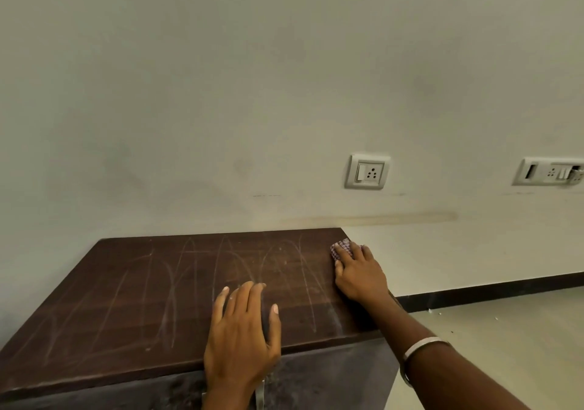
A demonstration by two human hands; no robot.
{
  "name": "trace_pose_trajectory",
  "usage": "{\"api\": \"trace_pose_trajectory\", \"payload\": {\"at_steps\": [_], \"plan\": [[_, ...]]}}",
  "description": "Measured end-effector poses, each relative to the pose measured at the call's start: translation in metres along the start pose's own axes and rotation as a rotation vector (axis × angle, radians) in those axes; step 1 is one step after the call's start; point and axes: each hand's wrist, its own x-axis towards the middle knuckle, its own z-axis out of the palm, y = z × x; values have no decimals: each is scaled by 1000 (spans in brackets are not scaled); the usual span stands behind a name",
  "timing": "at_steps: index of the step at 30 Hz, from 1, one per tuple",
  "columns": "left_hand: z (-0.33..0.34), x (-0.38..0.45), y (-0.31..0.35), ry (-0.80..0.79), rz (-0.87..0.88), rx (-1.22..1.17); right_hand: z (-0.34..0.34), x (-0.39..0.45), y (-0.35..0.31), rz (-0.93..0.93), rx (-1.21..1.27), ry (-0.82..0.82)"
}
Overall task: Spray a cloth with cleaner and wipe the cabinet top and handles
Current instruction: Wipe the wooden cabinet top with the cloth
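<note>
The dark brown cabinet top (132, 299) fills the lower left and shows pale arched wipe streaks. My right hand (360, 275) presses a small checked cloth (342, 247) flat against the far right corner of the top; most of the cloth is hidden under the fingers. My left hand (241, 330) lies palm down near the front edge with fingers spread and holds nothing. A metal handle (259, 394) shows on the cabinet front just below my left wrist. No spray bottle is in view.
A plain wall stands directly behind the cabinet, with a socket plate (367, 172) above the right corner and a second switch plate (551, 172) at far right. A dark skirting strip (493, 292) and pale floor (505, 346) lie right of the cabinet.
</note>
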Motion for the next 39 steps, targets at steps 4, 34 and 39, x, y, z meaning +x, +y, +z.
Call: {"api": "trace_pose_trajectory", "payload": {"at_steps": [4, 34, 39], "plan": [[-1, 0, 1, 5, -11, -2, 3, -10, -16, -58, -6, -25], [-3, 0, 1, 17, -6, 14, -5, -35, -14, -94, 41, -49], [-2, -1, 0, 6, -11, 6, -13, -35, 14, -4, 29, -11]]}}
